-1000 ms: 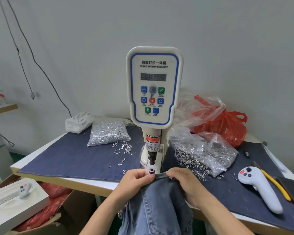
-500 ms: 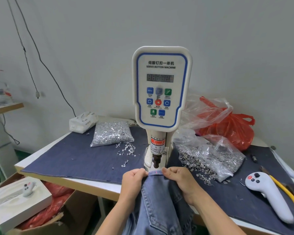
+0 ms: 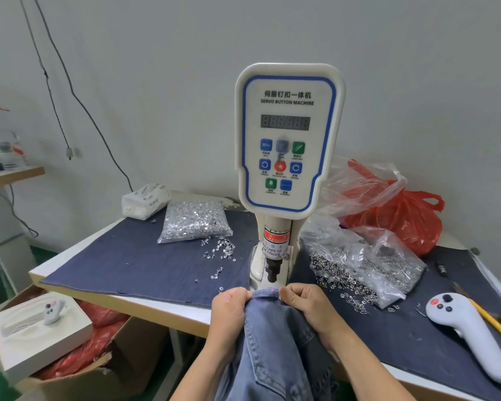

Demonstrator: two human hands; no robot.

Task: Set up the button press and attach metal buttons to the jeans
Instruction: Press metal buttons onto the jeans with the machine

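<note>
Head view: I am pinching the jeans [image 3: 275, 342] by the waistband edge, left hand [image 3: 230, 309] and right hand [image 3: 305, 306] each gripping a side, fingers curled round the denim. The edge is sitting just under the ram of the press [image 3: 288, 146], a red dot glowing on the cloth. Bagged studs [image 3: 194, 221] are lying far left on the mat [image 3: 133, 261], bagged buttons [image 3: 368, 270] right, a white controller [image 3: 469, 334] near right.

I see the press [image 3: 289, 146] mid-table [image 3: 70, 263]; stud bag [image 3: 194, 220] on its left, button bag [image 3: 368, 264] on its right, controller [image 3: 469, 334] far right. Before the press, my left hand [image 3: 232, 309] and right hand [image 3: 307, 306] flank the jeans [image 3: 272, 351] edge.
</note>
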